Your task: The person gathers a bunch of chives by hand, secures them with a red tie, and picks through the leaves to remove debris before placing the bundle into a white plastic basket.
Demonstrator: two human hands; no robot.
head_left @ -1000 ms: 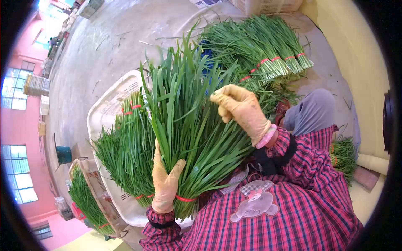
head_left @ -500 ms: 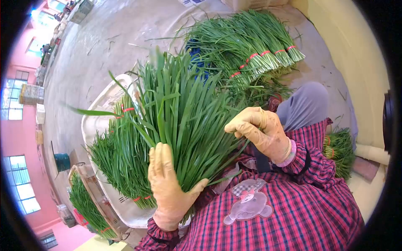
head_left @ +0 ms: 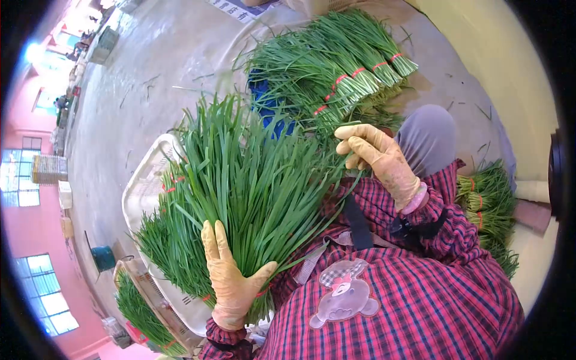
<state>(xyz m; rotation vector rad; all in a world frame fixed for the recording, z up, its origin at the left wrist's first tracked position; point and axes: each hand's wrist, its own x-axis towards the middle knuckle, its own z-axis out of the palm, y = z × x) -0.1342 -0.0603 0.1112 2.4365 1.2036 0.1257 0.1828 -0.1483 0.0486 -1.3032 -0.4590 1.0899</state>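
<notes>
A large loose bunch of garlic chives [head_left: 252, 180] stands in front of me, leaves fanned upward, its base against my shirt. Flat against its lower left side lies my left hand [head_left: 231, 282] in a yellowish glove, fingers stretched and thumb spread; a red band shows just beside it. Right of the bunch, my gloved right hand [head_left: 378, 159] is raised with its fingers pinched together. A thin green leaf [head_left: 355, 123] shows at its fingertips, partly hidden by them.
Banded chive bundles [head_left: 354, 78] lie on a sheet at the back. A white crate [head_left: 135, 198] holding more bundles stands left, with another crate [head_left: 144, 294] beyond it. Further bundles [head_left: 477, 204] lie at my right, near the yellow wall [head_left: 504, 72].
My right hand has risen slightly and its fingers have reached out from a curl into a pinch. My left hand's fingers have parted. The view has shifted somewhat.
</notes>
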